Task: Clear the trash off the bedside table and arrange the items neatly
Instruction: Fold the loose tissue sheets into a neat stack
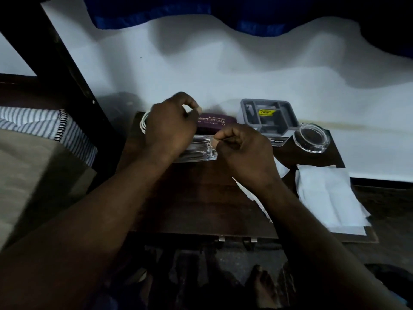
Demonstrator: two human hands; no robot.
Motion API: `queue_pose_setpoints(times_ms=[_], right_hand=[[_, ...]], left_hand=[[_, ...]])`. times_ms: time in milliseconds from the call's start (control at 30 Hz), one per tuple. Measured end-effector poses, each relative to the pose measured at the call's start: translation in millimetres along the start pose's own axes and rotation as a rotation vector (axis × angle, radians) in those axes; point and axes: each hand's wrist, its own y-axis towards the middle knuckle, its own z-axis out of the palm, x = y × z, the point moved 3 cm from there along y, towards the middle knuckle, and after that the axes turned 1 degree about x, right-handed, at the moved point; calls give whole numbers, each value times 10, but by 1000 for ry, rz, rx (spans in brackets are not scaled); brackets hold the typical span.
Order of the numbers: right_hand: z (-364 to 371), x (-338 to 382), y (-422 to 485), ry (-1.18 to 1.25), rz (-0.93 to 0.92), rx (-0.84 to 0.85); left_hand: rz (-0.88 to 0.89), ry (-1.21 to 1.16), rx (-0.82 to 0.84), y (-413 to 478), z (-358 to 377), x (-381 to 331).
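While both hands sit over the bench (192,204), our left hand (169,128) is curled, thumb and forefinger pinched; white cord (143,124) loops at its wrist side, grip unclear. Right hand (243,151) is fisted, pinching something too small to identify. Clear glass tray (201,151) lies under both, purple glasses case (214,124) just beyond. Tissue (326,193) lies right of the right hand.

A pale wall (245,70) is seen behind, a blue curtain (257,12) above, and striped bedding (33,121) at left.
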Motion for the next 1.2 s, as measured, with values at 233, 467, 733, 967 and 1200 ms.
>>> queue_pose_setpoints(times_ms=[233,467,733,967,1200], right_hand=[[-406,-103,-181,-206,-18,-8],[-829,-514,-418,-241,136,90],[-1259,-752,-696,-318,217,125],[-1258,-891,-681,-433,277,294],[-1034,-874,-589,-455,287,396]], left_hand=[[292,106,259,-450,414,-570],[270,119,484,-717,735,-729],[216,393,588,-859,990,-650],[176,473,654,-850,1168,-595],[76,396,619,-700,1252,-545]])
